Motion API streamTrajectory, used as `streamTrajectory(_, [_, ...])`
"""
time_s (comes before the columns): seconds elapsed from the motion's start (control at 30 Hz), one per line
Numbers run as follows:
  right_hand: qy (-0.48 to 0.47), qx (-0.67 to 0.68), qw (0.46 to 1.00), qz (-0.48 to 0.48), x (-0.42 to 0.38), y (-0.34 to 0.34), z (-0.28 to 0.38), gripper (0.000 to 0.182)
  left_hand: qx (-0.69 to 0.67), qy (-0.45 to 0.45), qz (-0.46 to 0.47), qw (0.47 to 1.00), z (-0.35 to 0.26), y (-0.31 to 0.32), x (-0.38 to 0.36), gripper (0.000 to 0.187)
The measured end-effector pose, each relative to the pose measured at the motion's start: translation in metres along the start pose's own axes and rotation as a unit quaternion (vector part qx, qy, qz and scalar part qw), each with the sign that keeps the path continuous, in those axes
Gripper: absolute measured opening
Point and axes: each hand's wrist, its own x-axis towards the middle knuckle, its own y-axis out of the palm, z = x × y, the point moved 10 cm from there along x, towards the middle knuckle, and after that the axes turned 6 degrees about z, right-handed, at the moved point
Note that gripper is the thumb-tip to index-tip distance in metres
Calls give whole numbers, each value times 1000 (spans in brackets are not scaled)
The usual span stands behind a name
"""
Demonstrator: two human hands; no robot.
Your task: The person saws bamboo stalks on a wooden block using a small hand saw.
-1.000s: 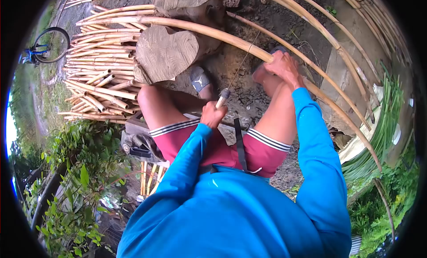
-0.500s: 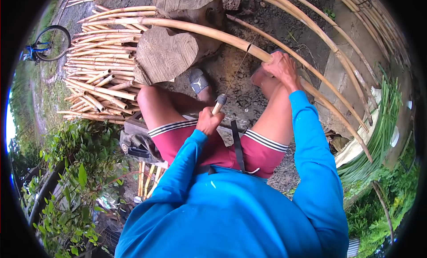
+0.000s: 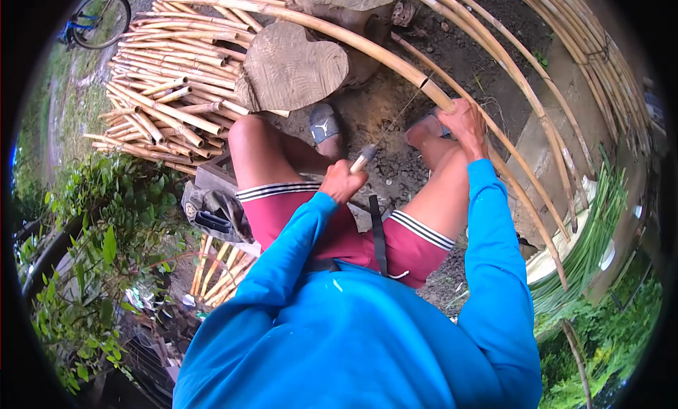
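Note:
My left hand point(image 3: 342, 182) is closed around the pale handle of a handsaw point(image 3: 366, 157), held in front of my lap. Its thin blade, seen nearly edge-on, runs up and right to a dark line across a long bamboo pole point(image 3: 395, 63). My right hand point(image 3: 462, 123) wraps around that pole just to the right of the dark line, above my right knee. The pole crosses over a cut log point(image 3: 296, 64) on its left side and extends down past my right arm.
A large pile of cut bamboo pieces point(image 3: 166, 91) lies at left. Several long poles point(image 3: 508, 56) stretch along the right, near long green stalks point(image 3: 593, 232). Leafy plants point(image 3: 85, 254) grow at lower left, by a cap point(image 3: 215, 211). A bicycle wheel point(image 3: 102, 19) shows far left.
The whole view has shifted and turned slightly, so the log and pole appear higher and further right. Both hands keep their hold on the handsaw and the bamboo pole.

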Motion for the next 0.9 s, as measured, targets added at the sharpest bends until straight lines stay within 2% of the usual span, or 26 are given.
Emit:
streamTrajectory(0.03, [-5, 18, 1000, -16, 0, -1, 1, 33, 5, 12, -3, 1000, -9, 0, 18, 41])
streamTrajectory(0.1, [-27, 8, 999, -34, -1, -2, 7, 31, 26, 26, -9, 999, -74, -15, 37, 43])
streamTrajectory(0.17, [-44, 23, 997, -56, -8, -8, 11, 30, -5, 27, -25, 999, -84, -6, 90, 49])
streamTrajectory(0.2, [-45, 31, 997, -48, -6, -7, 9, 30, -10, 26, -28, 999, -77, -4, 86, 49])
streamTrajectory(0.23, [-45, 32, 997, -48, -9, -5, 10, 30, 60, 88, -45, 993, -80, -8, 69, 46])
streamTrajectory(0.3, [-41, 30, 996, -76, -12, -14, 10, 29, 38, 73, -35, 996, -18, -1, 66, 37])
streamTrajectory(0.33, [-45, 31, 996, -68, -10, -13, 9, 29, 63, 101, -70, 990, -27, -18, 15, 32])
streamTrajectory(0.37, [-40, 35, 996, -71, -10, -12, 6, 29, 53, 36, -41, 997, 7, -15, 2, 34])
streamTrajectory(0.43, [-50, 18, 996, -72, -6, -13, 9, 29, 24, 52, -23, 998, 5, -18, -20, 34])
streamTrajectory(0.5, [-45, 26, 997, -50, -5, -13, 12, 29, 17, 27, -15, 999, -18, -20, -5, 40])
streamTrajectory(0.53, [-31, 38, 998, -30, -4, -10, 11, 29, 23, 40, -9, 999, -18, -14, 29, 49])
streamTrajectory(0.57, [-35, 33, 999, -25, -5, -5, 12, 29, 45, -2, -18, 999, -59, -27, 28, 54])
streamTrajectory(0.63, [-39, 33, 996, -76, -7, -13, 11, 29, 20, 15, -34, 999, -88, -26, 68, 54])
streamTrajectory(0.73, [-40, 36, 998, -44, -8, -9, 10, 28, 62, 52, -19, 996, -72, -15, 55, 46])
streamTrajectory(0.77, [-39, 39, 997, -51, -4, -12, 8, 28, 95, 83, -9, 992, -53, -14, 32, 41])
streamTrajectory(0.83, [-63, 29, 994, -83, -6, -11, 4, 29, 48, 54, -8, 997, 19, -12, 4, 39])
streamTrajectory(0.9, [-75, 37, 993, -89, -8, -14, 6, 29, 51, 34, -3, 998, -1, -19, -11, 39])
